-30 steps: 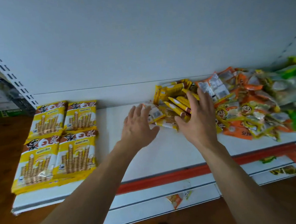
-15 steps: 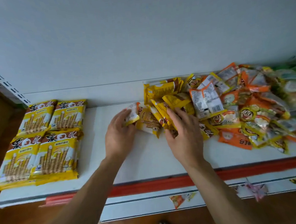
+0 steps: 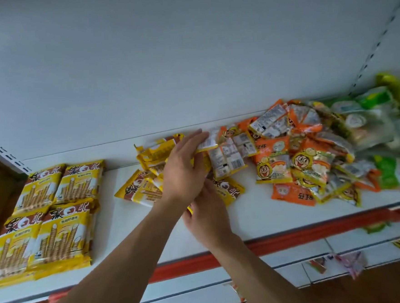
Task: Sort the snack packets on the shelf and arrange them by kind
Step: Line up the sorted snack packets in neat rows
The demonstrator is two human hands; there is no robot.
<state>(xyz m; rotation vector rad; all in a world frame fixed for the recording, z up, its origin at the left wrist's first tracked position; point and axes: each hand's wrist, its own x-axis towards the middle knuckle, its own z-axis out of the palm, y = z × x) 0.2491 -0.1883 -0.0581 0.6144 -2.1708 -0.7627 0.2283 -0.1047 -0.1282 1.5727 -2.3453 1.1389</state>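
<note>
Several large yellow wafer-roll packs (image 3: 56, 208) lie in neat stacks at the left of the white shelf (image 3: 258, 218). Loose yellow packets (image 3: 147, 188) of the same kind are heaped in the middle. My left hand (image 3: 183, 169) reaches across this heap to the right and pinches a white-backed, yellow-edged packet (image 3: 208, 143) between fingers and thumb. My right hand (image 3: 208, 219) sits just below it, its fingers tucked under the left hand and gripping a yellow packet (image 3: 230, 190). To the right lies a mixed pile of small orange and yellow cartoon-face packets (image 3: 290, 168).
Green and white bags (image 3: 369, 120) are heaped at the far right against the back panel. A red price strip (image 3: 295, 237) runs along the shelf's front edge. Bare shelf shows between the sorted stacks and the middle heap. Paper scraps hang on the lower rail (image 3: 351, 262).
My left hand has crossed rightward over the yellow heap to a packet at its far side. The right hand drew back toward me and now lies under the left. The view shifted right.
</note>
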